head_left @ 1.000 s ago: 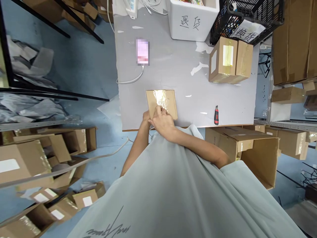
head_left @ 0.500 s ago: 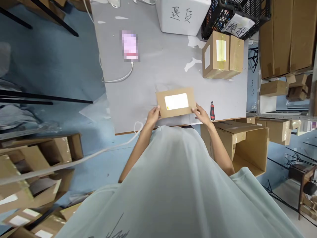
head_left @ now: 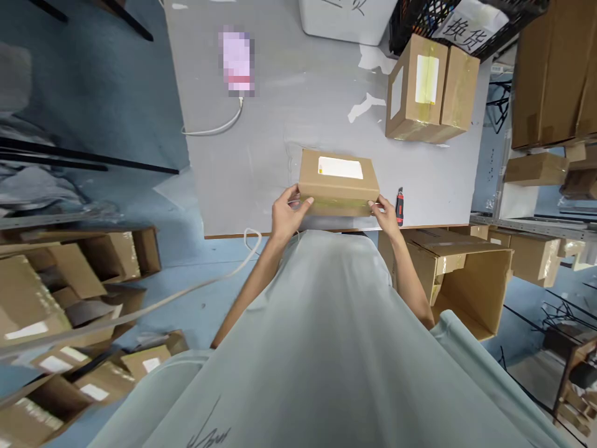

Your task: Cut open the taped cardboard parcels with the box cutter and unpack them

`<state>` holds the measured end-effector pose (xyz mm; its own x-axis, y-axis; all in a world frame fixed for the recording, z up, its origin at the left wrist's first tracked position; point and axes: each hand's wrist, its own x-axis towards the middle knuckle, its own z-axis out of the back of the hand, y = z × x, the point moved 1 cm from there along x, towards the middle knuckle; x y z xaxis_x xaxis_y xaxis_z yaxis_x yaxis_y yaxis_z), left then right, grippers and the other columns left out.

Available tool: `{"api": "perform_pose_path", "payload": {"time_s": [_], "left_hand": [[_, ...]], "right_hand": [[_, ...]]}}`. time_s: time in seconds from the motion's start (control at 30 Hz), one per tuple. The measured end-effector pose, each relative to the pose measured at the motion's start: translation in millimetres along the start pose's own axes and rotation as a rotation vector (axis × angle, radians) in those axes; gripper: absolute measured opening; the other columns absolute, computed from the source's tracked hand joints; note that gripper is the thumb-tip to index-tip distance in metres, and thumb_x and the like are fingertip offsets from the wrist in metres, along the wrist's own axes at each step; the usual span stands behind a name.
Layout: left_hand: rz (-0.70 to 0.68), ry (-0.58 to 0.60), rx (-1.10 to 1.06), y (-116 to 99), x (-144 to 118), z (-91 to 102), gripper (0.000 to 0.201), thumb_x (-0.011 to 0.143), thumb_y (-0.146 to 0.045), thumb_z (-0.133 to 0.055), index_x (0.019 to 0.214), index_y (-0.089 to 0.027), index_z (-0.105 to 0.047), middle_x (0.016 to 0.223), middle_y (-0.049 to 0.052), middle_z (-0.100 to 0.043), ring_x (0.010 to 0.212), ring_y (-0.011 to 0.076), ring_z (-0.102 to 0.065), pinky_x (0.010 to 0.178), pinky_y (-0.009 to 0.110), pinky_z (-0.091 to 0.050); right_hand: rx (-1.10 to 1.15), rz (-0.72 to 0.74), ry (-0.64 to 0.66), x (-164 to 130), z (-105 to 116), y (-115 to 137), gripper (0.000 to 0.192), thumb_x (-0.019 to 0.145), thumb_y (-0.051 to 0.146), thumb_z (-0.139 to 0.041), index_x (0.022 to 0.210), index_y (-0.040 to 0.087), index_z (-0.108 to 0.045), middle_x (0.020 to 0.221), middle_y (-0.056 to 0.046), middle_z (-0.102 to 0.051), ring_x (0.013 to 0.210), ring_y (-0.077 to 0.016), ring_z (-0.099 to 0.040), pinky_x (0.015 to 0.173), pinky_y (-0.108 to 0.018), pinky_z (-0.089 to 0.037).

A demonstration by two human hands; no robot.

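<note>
A small cardboard box (head_left: 339, 185) with a white label on its top is held between my two hands above the table's near edge. Its long taped side faces me. My left hand (head_left: 288, 213) grips the left end, thumb on the front side and fingers around the corner. At the right end, my right hand (head_left: 385, 213) pinches the corner with thumb and fingers. Just right of that hand a red and black utility knife (head_left: 400, 207) lies on the grey table (head_left: 280, 112).
Two taped cardboard boxes (head_left: 426, 93) stand at the back right, by a black crate (head_left: 415, 25) and a white bin (head_left: 345, 22). A phone-like pink item (head_left: 237, 62) with a white cable lies back left. An open carton (head_left: 476, 289) stands below the table's right front edge.
The box has tilted back, so its taped front side now shows along with the labelled top. Both thumbs now rest on that side. The whole view has shifted slightly.
</note>
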<state>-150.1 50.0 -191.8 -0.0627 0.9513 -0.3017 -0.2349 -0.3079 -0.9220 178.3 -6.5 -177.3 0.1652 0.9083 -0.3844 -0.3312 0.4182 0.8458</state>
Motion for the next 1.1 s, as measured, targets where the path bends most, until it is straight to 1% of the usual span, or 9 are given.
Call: {"api": "perform_pose_path", "payload": {"time_s": [0.17,0.3,0.47,0.57,0.67,0.77,0.87,0.97,1.1], "left_hand": [[-0.061,-0.143,0.069,-22.0,12.9,-3.5,0.062,0.090,-0.057,-0.085,0.137,-0.017,-0.083,0.132,0.014,-0.085,0.110,0.0277,-0.079,0.097,0.039,-0.067],[0.092,-0.186,0.214,-26.6,23.8,-17.7,0.057,0.094,-0.053,-0.079,0.136,-0.014,-0.083,0.122,0.014,-0.086,0.097,0.0262,-0.078,0.094,0.039,-0.066],[0.061,-0.301,0.464,-44.7,35.9,-49.6,0.062,0.101,-0.045,-0.072,0.155,-0.014,-0.071,0.156,0.023,-0.071,0.151,0.0391,-0.063,0.135,0.057,-0.045],[-0.054,-0.344,0.557,-68.3,45.8,-85.0,0.076,0.100,-0.043,-0.075,0.168,-0.014,-0.058,0.178,0.025,-0.051,0.174,0.0419,-0.038,0.147,0.061,-0.024],[-0.135,-0.266,0.518,-93.5,69.5,-133.0,0.078,0.103,-0.049,-0.075,0.172,-0.019,-0.054,0.182,0.020,-0.050,0.180,0.0414,-0.027,0.148,0.062,-0.021],[-0.177,-0.141,0.390,-115.2,112.6,-188.6,0.084,0.100,-0.056,-0.081,0.172,-0.021,-0.055,0.178,0.019,-0.055,0.178,0.0406,-0.033,0.147,0.060,-0.026],[-0.131,0.012,0.198,-129.7,162.4,-243.3,0.089,0.096,-0.061,-0.087,0.170,-0.022,-0.058,0.175,0.022,-0.059,0.167,0.0400,-0.053,0.140,0.058,-0.041],[0.023,0.136,0.096,-137.0,194.0,-286.1,0.081,0.095,-0.062,-0.089,0.163,-0.024,-0.067,0.161,0.023,-0.071,0.152,0.0383,-0.068,0.127,0.060,-0.055],[0.117,0.196,0.130,-143.4,200.7,-315.7,0.075,0.093,-0.059,-0.088,0.158,-0.026,-0.071,0.142,0.016,-0.081,0.115,0.0275,-0.083,0.109,0.051,-0.066]], "right_hand": [[-0.068,0.105,0.037,23.2,27.3,7.8,0.074,0.104,0.084,-0.063,0.136,0.021,-0.085,0.103,-0.006,-0.070,0.083,-0.0208,-0.069,0.089,-0.039,-0.066],[-0.184,0.137,0.063,55.2,24.3,7.1,0.068,0.114,0.077,-0.053,0.128,0.021,-0.087,0.089,-0.004,-0.067,0.083,-0.0226,-0.068,0.091,-0.037,-0.061],[-0.230,0.124,0.139,88.8,11.8,5.4,0.046,0.116,0.057,-0.061,0.118,0.020,-0.089,0.100,-0.009,-0.079,0.092,-0.0256,-0.076,0.096,-0.037,-0.061],[-0.126,0.103,0.118,103.0,30.3,2.8,0.046,0.112,0.056,-0.069,0.138,0.021,-0.083,0.119,-0.012,-0.085,0.096,-0.0248,-0.081,0.099,-0.037,-0.064],[0.002,0.031,-0.143,130.1,83.3,-6.9,0.074,0.108,0.061,-0.072,0.169,0.021,-0.061,0.149,-0.019,-0.075,0.101,-0.0244,-0.083,0.105,-0.039,-0.065],[0.135,-0.057,-0.432,175.0,152.3,-19.4,0.100,0.107,0.068,-0.070,0.186,0.021,-0.030,0.174,-0.029,-0.049,0.122,-0.0311,-0.081,0.121,-0.048,-0.060],[0.205,-0.057,-0.554,227.5,200.8,-27.1,0.113,0.105,0.073,-0.071,0.187,0.018,-0.014,0.181,-0.032,-0.034,0.155,-0.0419,-0.061,0.132,-0.060,-0.050],[0.197,-0.031,-0.597,266.7,215.9,-29.2,0.121,0.100,0.078,-0.074,0.184,0.017,-0.013,0.180,-0.032,-0.033,0.174,-0.0435,-0.035,0.136,-0.068,-0.043],[0.234,-0.077,-0.592,286.0,217.5,-35.0,0.115,0.100,0.075,-0.075,0.180,0.015,-0.019,0.174,-0.033,-0.042,0.172,-0.0420,-0.038,0.134,-0.064,-0.047]]}}
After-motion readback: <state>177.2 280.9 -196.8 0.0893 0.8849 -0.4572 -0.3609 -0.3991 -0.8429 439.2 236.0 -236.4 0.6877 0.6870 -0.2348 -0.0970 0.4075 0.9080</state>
